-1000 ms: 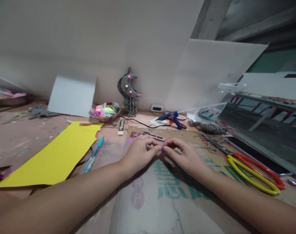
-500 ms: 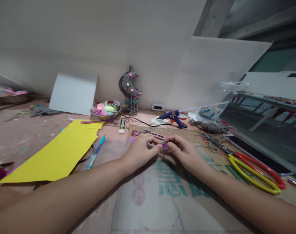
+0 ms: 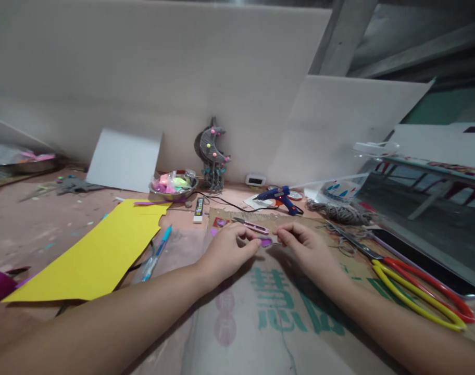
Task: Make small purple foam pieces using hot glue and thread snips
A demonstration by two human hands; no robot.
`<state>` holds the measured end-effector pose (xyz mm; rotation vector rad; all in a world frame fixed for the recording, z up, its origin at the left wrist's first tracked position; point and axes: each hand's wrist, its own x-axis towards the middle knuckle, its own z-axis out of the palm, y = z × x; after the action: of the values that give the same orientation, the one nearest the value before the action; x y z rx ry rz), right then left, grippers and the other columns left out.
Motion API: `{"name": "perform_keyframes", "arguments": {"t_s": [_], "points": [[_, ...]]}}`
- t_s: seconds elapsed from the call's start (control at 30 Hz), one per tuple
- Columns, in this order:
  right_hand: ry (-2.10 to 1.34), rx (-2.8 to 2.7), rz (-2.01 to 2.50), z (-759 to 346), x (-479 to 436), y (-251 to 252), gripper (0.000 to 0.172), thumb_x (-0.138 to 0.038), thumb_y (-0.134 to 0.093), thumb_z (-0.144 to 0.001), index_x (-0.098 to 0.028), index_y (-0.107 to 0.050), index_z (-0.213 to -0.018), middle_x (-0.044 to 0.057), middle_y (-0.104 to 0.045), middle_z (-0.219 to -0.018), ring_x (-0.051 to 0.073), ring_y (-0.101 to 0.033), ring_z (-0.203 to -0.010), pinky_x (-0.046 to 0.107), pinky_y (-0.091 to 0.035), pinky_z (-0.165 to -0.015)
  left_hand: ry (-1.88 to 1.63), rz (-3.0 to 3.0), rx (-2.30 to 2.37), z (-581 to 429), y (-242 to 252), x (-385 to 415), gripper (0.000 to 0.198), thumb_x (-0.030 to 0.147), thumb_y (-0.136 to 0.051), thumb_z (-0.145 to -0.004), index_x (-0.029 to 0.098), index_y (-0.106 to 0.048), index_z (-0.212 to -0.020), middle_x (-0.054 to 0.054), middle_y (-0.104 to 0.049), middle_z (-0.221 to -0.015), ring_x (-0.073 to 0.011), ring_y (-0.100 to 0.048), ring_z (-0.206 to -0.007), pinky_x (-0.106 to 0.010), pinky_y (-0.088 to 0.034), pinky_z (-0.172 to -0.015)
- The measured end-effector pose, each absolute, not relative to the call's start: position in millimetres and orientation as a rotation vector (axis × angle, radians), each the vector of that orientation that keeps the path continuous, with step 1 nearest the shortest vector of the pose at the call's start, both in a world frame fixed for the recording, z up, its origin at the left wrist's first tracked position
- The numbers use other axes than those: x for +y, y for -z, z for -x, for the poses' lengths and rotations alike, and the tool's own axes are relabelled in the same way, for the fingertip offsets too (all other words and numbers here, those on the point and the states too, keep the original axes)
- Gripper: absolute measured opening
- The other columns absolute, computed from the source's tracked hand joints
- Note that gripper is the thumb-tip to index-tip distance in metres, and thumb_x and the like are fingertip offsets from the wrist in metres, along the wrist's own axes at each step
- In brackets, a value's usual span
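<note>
My left hand (image 3: 226, 252) pinches a small purple piece (image 3: 266, 242) with a thin grey edge, like yarn, along its rim. My right hand (image 3: 311, 255) has thumb and forefinger pressed together just to the right of it, and a thin grey strand seems to run between them and the piece. Both hands hover over a cardboard sheet (image 3: 237, 344) with green print. Just beyond the fingers lies a pink craft knife (image 3: 255, 227). Purple scraps (image 3: 221, 223) rest near my left knuckles.
Yellow card (image 3: 92, 250) and a blue pen (image 3: 157, 252) lie left. A blue glue gun (image 3: 278, 195), grey yarn (image 3: 339, 212) and a grey moon ornament (image 3: 212, 146) are behind. Large scissors (image 3: 413, 286) and a phone (image 3: 425, 263) lie right. A bowl of colourful bits (image 3: 173, 186) stands at the back.
My right hand has moved slightly right, away from my left, so more of the purple piece and its grey edge shows. The whole view has tilted up a little.
</note>
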<state>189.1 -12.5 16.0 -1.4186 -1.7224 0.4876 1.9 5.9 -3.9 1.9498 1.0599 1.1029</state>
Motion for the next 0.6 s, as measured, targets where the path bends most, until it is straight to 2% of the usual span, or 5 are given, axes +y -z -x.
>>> {"name": "perform_keyframes", "arguments": {"t_s": [0.1, 0.17, 0.33, 0.5, 0.6], "points": [[-0.533, -1.722, 1.437, -186, -12, -16, 0.014, -0.029, -0.053, -0.079, -0.018, -0.061, -0.079, 0.001, -0.061, -0.070, 0.015, -0.054, -0.064, 0.025, -0.041, -0.060, -1.097, -1.939, 1.055, -2, 6, 8, 0.016, 0.030, -0.056, -0.077, 0.018, -0.065, -0.075, -0.003, -0.066, -0.083, -0.0170, -0.058, -0.083, -0.026, -0.042, -0.072], [-0.557, -1.688, 1.448, -186, -11, -15, 0.015, -0.033, -0.056, -0.077, -0.018, -0.059, -0.077, 0.001, -0.061, -0.069, 0.014, -0.054, -0.061, 0.025, -0.042, -0.057, -1.105, -1.934, 1.063, -1, 5, 8, 0.016, 0.030, -0.056, -0.077, 0.018, -0.066, -0.075, -0.003, -0.066, -0.084, -0.0173, -0.058, -0.084, -0.027, -0.042, -0.074], [-0.537, -1.701, 1.390, -188, -12, -15, 0.032, -0.045, -0.046, -0.084, -0.019, -0.055, -0.067, 0.000, -0.054, -0.062, 0.014, -0.052, -0.060, 0.024, -0.041, -0.055, -1.127, -1.923, 1.054, -1, 3, 7, 0.014, 0.028, -0.056, -0.077, 0.018, -0.066, -0.075, -0.002, -0.066, -0.083, -0.0170, -0.058, -0.083, -0.027, -0.042, -0.075], [-0.856, -1.681, 1.353, -180, -18, -16, 0.029, -0.044, -0.054, -0.079, -0.017, -0.060, -0.089, 0.002, -0.063, -0.074, 0.015, -0.057, -0.066, 0.025, -0.045, -0.060, -1.123, -1.931, 1.041, -1, 4, 7, 0.014, 0.028, -0.055, -0.078, 0.018, -0.066, -0.076, -0.002, -0.066, -0.083, -0.0173, -0.058, -0.085, -0.027, -0.042, -0.076], [-0.943, -1.690, 1.379, -175, -20, -17, 0.028, -0.044, -0.057, -0.076, -0.016, -0.060, -0.077, 0.001, -0.061, -0.066, 0.012, -0.054, -0.056, 0.024, -0.042, -0.053, -1.123, -1.968, 1.022, 0, 4, 7, 0.016, 0.029, -0.055, -0.079, 0.018, -0.066, -0.077, -0.003, -0.066, -0.085, -0.0179, -0.058, -0.088, -0.028, -0.042, -0.078]]}}
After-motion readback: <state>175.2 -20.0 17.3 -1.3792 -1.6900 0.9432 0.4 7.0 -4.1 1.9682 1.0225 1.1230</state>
